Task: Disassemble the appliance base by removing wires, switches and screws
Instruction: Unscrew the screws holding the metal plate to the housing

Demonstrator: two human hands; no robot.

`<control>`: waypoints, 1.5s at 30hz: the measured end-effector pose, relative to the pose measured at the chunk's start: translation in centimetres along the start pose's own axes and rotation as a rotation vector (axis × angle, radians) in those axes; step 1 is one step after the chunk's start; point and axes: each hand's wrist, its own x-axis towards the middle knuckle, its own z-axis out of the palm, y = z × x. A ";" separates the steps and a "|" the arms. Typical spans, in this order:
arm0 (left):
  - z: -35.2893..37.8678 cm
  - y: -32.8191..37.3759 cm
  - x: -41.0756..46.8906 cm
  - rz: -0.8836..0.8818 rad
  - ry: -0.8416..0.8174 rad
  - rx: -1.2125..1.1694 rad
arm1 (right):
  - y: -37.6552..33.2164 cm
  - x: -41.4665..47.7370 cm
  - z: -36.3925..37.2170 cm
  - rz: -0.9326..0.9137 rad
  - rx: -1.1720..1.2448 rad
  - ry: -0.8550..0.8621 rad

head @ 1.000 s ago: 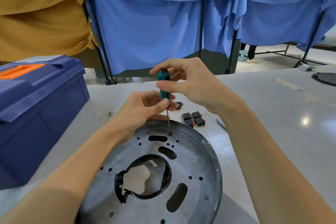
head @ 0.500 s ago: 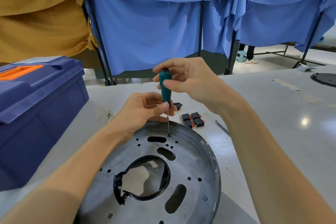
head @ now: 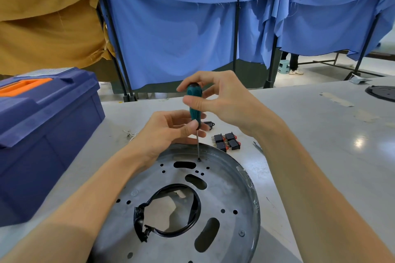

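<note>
Now the right hand point(head: 226, 100) pinches the screwdriver point(head: 194, 104) top, the left hand point(head: 166, 130) its lower handle, mid-frame. The stiff metal base point(head: 224, 188) likely sits steady; the tiny screw point(head: 199, 159) looks easy to drop.

The metal base point(head: 230, 194) runs off the bottom edge, and the toolbox point(head: 42, 134) off the left.

1. On the table point(head: 320, 156), nearest the viewer: appliance base point(head: 230, 194).
2. Left of the base: toolbox point(head: 42, 134).
3. Just behind the base, rightward: cluster of switches point(head: 226, 142).
4. Upright on the base's far part: screwdriver point(head: 195, 114).
5. Far behind the base: hanging curtains point(head: 171, 38).
</note>
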 end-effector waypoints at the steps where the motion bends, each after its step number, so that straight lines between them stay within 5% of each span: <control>1: 0.0 0.0 -0.1 -0.004 -0.027 0.002 | 0.1 0.1 -0.1 -0.002 0.006 0.015; 8: 0.2 -0.3 0.1 0.005 0.061 0.005 | -0.1 0.0 -0.2 0.018 0.068 0.003; 23: 0.0 0.0 -0.1 0.005 -0.019 -0.004 | 0.2 0.0 0.1 0.005 0.006 0.030; 28: 0.1 -0.2 0.0 -0.004 0.048 -0.026 | 0.4 0.2 -0.3 0.078 0.180 -0.005; 33: 0.1 0.0 -0.1 -0.003 0.029 0.013 | 0.0 0.0 0.1 0.028 -0.021 0.019; 45: 0.2 0.2 -0.2 0.020 0.069 -0.003 | 0.0 -0.1 -0.1 0.008 -0.008 -0.005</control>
